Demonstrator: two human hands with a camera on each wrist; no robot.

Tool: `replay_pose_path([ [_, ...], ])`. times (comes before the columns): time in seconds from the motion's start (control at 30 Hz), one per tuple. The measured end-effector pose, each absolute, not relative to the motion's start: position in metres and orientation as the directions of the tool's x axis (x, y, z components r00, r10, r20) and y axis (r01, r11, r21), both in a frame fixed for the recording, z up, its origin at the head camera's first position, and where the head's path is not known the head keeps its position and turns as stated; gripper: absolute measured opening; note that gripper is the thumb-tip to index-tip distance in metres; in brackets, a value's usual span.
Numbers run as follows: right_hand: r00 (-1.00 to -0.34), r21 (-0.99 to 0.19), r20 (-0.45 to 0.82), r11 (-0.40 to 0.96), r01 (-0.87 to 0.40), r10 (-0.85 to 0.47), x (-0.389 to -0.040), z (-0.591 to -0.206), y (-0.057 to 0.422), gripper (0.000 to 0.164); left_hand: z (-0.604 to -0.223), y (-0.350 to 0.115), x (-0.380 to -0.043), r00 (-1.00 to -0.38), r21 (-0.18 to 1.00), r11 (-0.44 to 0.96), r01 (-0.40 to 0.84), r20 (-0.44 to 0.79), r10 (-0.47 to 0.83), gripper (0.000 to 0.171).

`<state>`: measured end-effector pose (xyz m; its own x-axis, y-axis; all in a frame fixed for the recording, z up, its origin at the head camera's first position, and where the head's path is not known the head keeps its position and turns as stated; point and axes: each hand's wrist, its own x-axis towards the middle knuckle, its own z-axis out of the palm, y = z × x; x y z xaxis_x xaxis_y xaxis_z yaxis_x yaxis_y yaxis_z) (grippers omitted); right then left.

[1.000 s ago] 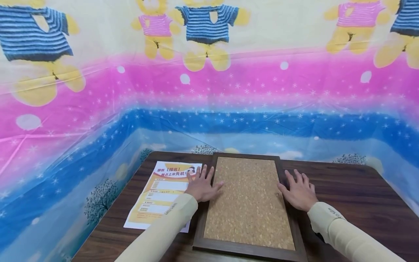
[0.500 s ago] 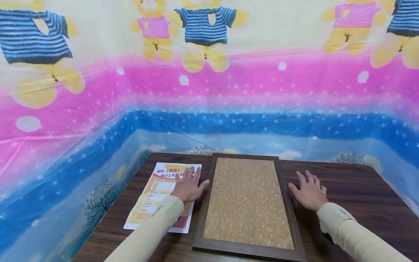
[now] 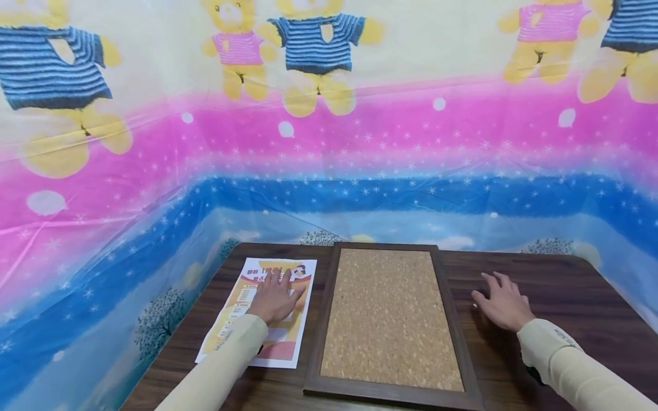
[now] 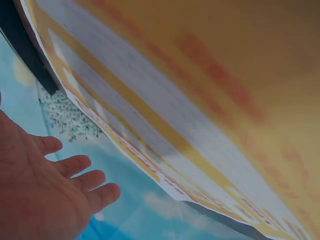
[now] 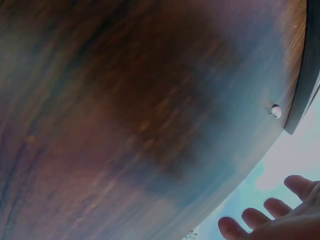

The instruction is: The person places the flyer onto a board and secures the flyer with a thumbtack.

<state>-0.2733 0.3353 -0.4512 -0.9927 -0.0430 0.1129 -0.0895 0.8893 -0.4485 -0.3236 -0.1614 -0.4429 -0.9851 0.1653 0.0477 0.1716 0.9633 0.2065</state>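
Left hand [image 3: 274, 298] flat on the orange-and-white flyer [image 3: 260, 310], fingers [image 3: 277, 278] straight and slightly spread, pressing the sheet and gripping nothing. Flyer lying flat on the dark wooden worktop [image 3: 565, 297], at its left part, just beside the left side of the cork board [image 3: 390, 317] but apart from its frame. From the left wrist view, the same hand [image 4: 45, 195] seen with its fingers [image 4: 80, 165] extended and relaxed, the flyer [image 4: 190, 115] filling most of the picture, blurred.

Right hand [image 3: 505, 306] palm down on the bare worktop, to the right of the cork board and apart from its dark frame, fingers [image 3: 496, 281] straight and fanned, holding nothing. A tiny pale speck [image 3: 474, 306] on the worktop just beside the thumb, too small to identify. In the right wrist view, fingertips [image 5: 260, 217] visible at the lower right, loosely extended, the wood grain of the worktop [image 5: 125, 115] blurred, and a small white bit [image 5: 275, 111] near the worktop's edge.

Cork board framed in dark wood, lying flat at the middle of the worktop, long side running away from the person. Cream sleeves on both forearms. Behind the worktop, a plastic sheet [image 3: 329, 142] printed with teddy bears, pink and blue bands and stars.
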Motion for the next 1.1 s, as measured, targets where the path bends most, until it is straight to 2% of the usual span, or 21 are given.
replay_pose_path([
  [0.2,-0.993,-0.45,0.109,0.889,-0.083,-0.037,-0.273,-0.454,0.34,0.063,-0.44,-0.174,-0.326,-0.991,0.19,0.973,0.129,0.048,0.122,0.074],
  [0.5,-0.987,-0.43,0.16,0.897,-0.099,-0.032,-0.276,-0.457,0.344,0.038,-0.436,-0.188,-0.331,-0.998,0.181,0.981,0.068,0.015,0.066,0.072],
  [0.7,-0.986,-0.416,0.167,0.905,-0.095,-0.027,-0.28,-0.461,0.344,0.03,-0.435,-0.196,-0.333,-0.999,0.154,0.987,0.044,0.014,0.042,0.067],
  [1.1,-0.975,-0.42,0.181,0.886,-0.195,-0.129,-0.285,-0.459,0.344,0.016,-0.431,-0.226,-0.328,-1.0,0.166,0.986,-0.009,-0.014,-0.007,0.051],
])
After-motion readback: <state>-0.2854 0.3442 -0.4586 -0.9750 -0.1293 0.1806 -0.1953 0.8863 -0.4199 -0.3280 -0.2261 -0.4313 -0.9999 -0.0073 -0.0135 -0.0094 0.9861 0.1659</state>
